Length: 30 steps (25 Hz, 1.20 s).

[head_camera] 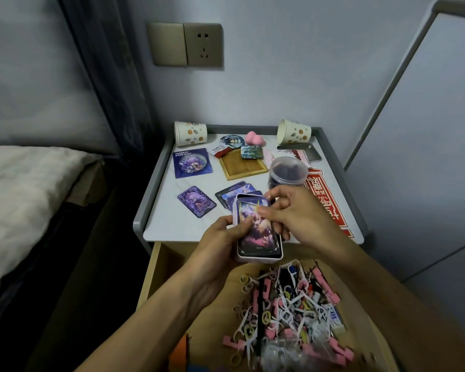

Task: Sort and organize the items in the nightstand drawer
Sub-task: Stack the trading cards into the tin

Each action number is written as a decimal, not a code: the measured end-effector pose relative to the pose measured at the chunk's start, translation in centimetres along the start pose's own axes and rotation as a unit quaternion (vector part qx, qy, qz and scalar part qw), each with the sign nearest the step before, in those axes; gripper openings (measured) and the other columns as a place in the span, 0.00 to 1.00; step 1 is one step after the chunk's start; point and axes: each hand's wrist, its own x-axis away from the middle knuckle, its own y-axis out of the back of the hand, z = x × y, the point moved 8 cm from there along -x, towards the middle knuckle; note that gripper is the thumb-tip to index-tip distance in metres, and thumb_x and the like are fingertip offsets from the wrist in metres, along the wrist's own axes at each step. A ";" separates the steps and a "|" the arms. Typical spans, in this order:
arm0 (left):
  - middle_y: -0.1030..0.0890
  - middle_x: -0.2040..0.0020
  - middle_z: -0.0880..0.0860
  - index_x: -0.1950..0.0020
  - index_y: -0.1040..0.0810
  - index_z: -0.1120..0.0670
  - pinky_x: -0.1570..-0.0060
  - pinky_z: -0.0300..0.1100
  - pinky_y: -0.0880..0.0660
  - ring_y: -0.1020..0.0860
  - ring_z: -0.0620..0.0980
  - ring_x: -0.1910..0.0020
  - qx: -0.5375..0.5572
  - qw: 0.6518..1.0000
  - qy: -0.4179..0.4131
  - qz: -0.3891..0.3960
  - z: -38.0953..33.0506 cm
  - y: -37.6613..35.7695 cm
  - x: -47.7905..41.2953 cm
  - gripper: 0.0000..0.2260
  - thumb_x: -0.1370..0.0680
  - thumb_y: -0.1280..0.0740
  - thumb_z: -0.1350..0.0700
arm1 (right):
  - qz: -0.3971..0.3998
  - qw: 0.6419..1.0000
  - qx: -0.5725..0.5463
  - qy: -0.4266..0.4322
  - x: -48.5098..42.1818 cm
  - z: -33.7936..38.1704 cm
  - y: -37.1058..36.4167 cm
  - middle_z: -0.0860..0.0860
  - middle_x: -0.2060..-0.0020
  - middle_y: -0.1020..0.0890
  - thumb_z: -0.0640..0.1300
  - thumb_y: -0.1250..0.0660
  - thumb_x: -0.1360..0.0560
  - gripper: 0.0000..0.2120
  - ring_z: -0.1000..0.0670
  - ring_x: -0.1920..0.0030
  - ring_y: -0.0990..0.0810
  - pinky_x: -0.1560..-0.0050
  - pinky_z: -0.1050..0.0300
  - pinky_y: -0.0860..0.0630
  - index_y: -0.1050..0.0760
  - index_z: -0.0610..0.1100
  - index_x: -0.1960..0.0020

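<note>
white card box [258, 258] lies in the left hand [218, 248], fingers curled round its side, thumb on the purple card [261, 233]; right hand [304, 216] fingertips pinch that card's top edge, over the drawer [152, 272].

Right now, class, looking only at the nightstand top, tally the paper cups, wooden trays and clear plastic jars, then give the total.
Paper cups: 2
Wooden tray: 1
Clear plastic jar: 1
Total: 4

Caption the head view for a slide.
Left hand holds a card box; right hand pinches its top card above the cluttered drawer.
</note>
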 end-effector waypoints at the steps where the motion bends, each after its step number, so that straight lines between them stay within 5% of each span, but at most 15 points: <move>1: 0.16 0.49 0.60 0.37 0.27 0.64 0.65 0.43 0.20 0.16 0.53 0.58 -0.005 1.000 0.001 -0.003 0.0 0.0 0.0 0.15 0.21 0.34 0.60 | -0.007 1.000 0.013 0.008 -0.1 0.2 -0.1 0.46 0.73 0.20 0.40 0.28 0.25 0.08 0.48 0.75 0.27 0.77 0.59 0.32 0.25 0.44 0.48; 6: 0.16 0.49 0.60 0.37 0.26 0.63 0.65 0.43 0.21 0.16 0.53 0.58 -0.025 0.999 -0.005 -0.022 -0.3 0.5 0.1 0.13 0.20 0.35 0.60 | -0.068 0.989 0.117 0.055 0.3 0.9 -0.3 0.49 0.64 0.18 0.43 0.28 0.25 0.10 0.55 0.70 0.21 0.73 0.64 0.28 0.25 0.47 0.46; 9: 0.16 0.49 0.61 0.38 0.25 0.62 0.63 0.44 0.19 0.16 0.53 0.58 -0.015 0.999 -0.025 -0.038 -1.1 1.3 0.3 0.12 0.20 0.36 0.60 | -0.131 0.951 0.247 0.131 1.1 2.6 -0.8 0.55 0.47 0.27 0.48 0.27 0.27 0.19 0.57 0.55 0.24 0.61 0.73 0.30 0.26 0.50 0.37; 11: 0.15 0.50 0.61 0.39 0.24 0.63 0.58 0.47 0.19 0.16 0.54 0.58 0.009 0.997 -0.033 -0.063 -1.9 2.4 0.3 0.11 0.20 0.36 0.60 | -0.113 0.957 0.233 0.132 0.9 2.5 -1.5 0.55 0.44 0.28 0.50 0.27 0.27 0.22 0.57 0.53 0.25 0.58 0.72 0.28 0.26 0.50 0.35; 14: 0.15 0.51 0.61 0.40 0.23 0.62 0.63 0.44 0.19 0.16 0.53 0.61 0.031 0.993 -0.042 -0.102 -3.0 4.2 0.2 0.11 0.21 0.36 0.61 | -0.063 0.976 0.171 0.116 -0.2 2.9 -3.5 0.53 0.49 0.22 0.49 0.28 0.26 0.18 0.57 0.54 0.21 0.61 0.70 0.27 0.25 0.48 0.37; 16: 0.15 0.52 0.59 0.40 0.22 0.62 0.58 0.46 0.21 0.17 0.53 0.59 0.052 0.989 -0.054 -0.130 -3.9 5.6 -0.1 0.11 0.21 0.37 0.61 | -0.037 0.971 0.196 0.129 -1.4 4.6 -5.5 0.54 0.53 0.21 0.48 0.29 0.24 0.17 0.57 0.55 0.21 0.60 0.71 0.27 0.24 0.47 0.37; 19: 0.15 0.51 0.60 0.40 0.22 0.63 0.46 0.54 0.23 0.18 0.56 0.56 0.099 0.979 -0.077 -0.162 -5.8 7.9 -0.2 0.12 0.21 0.38 0.61 | 0.051 0.972 0.201 0.112 -4.3 7.7 -7.9 0.48 0.53 0.19 0.47 0.32 0.22 0.14 0.53 0.57 0.21 0.55 0.58 0.23 0.22 0.43 0.40; 21: 0.16 0.52 0.59 0.40 0.22 0.62 0.52 0.51 0.20 0.16 0.53 0.60 0.132 0.969 -0.097 -0.184 -7.1 9.3 0.0 0.11 0.20 0.38 0.62 | 0.050 0.975 0.200 0.086 -7.0 8.6 -7.3 0.44 0.55 0.17 0.47 0.34 0.21 0.12 0.51 0.60 0.20 0.56 0.54 0.23 0.20 0.38 0.44; 23: 0.16 0.55 0.57 0.40 0.23 0.61 0.62 0.45 0.19 0.17 0.50 0.65 0.154 0.960 -0.103 -0.208 -7.8 10.5 0.4 0.10 0.20 0.38 0.62 | 0.028 0.933 0.357 0.041 -10.0 7.4 -6.2 0.44 0.53 0.19 0.50 0.32 0.22 0.17 0.48 0.53 0.20 0.49 0.52 0.24 0.22 0.36 0.44; 27: 0.16 0.52 0.59 0.41 0.22 0.60 0.55 0.48 0.21 0.18 0.53 0.61 0.184 0.956 -0.096 -0.208 -8.4 11.1 1.0 0.10 0.21 0.36 0.62 | 0.079 0.802 0.586 -0.088 -12.2 2.1 -7.1 0.47 0.50 0.21 0.66 0.29 0.31 0.27 0.45 0.48 0.22 0.49 0.53 0.26 0.27 0.44 0.48; 30: 0.16 0.50 0.60 0.45 0.21 0.59 0.54 0.48 0.21 0.18 0.54 0.59 0.193 0.955 -0.097 -0.202 -8.9 11.2 1.3 0.07 0.21 0.36 0.61 | 0.090 0.777 0.615 -0.099 -12.9 1.4 -7.8 0.46 0.51 0.23 0.68 0.30 0.32 0.30 0.43 0.45 0.23 0.49 0.52 0.28 0.27 0.44 0.47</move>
